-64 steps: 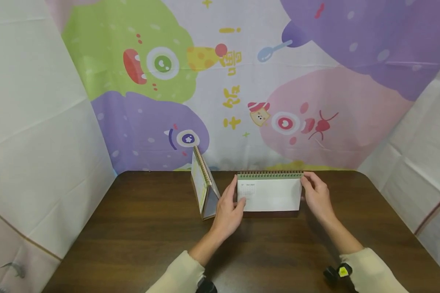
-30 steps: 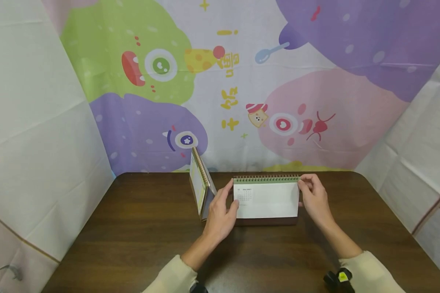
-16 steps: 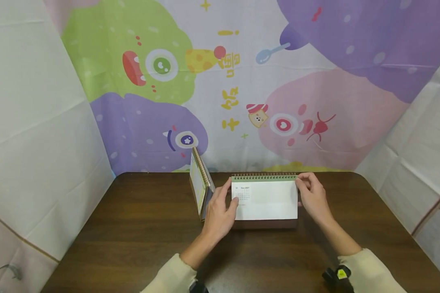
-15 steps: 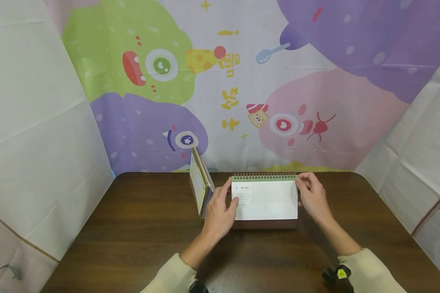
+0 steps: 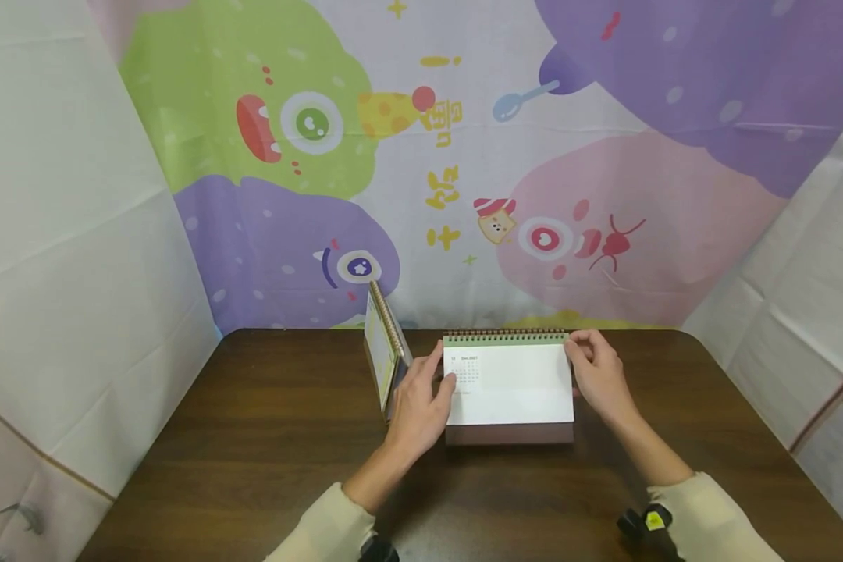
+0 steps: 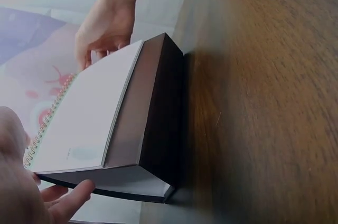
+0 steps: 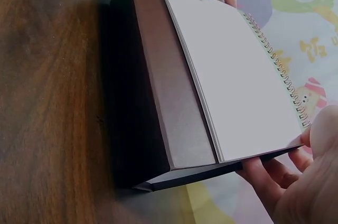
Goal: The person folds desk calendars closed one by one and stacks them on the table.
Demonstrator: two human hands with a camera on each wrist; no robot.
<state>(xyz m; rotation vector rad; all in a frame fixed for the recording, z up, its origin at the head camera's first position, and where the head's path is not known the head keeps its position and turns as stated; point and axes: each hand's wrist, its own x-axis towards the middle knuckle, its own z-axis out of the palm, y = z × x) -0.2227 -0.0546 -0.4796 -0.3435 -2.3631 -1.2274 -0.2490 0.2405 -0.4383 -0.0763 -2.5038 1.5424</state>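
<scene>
A spiral-bound desk calendar (image 5: 513, 382) stands on the table like a tent, its white page facing me with a small December 2027 grid at the upper left. Below the page shows a strip of its brown base (image 6: 134, 102). My left hand (image 5: 419, 402) grips its left side, thumb on the front edge and fingers behind. At the upper right corner, beside the green-edged spiral binding, my right hand (image 5: 599, 375) pinches the calendar. The right wrist view shows that right hand (image 7: 296, 176) with its thumb near the rings and fingers behind the board.
A second desk calendar (image 5: 379, 351) stands turned sideways just left of my left hand, its lower part partly hidden by that hand. Behind the brown wooden table (image 5: 274, 437) hangs a cartoon-printed cloth (image 5: 457, 289). Pale cloth walls (image 5: 780, 312) close in both sides.
Both hands have brought the calendar slightly left and nearer to me over about two seconds. More of its brown base now shows below the page. The second calendar has stayed in place.
</scene>
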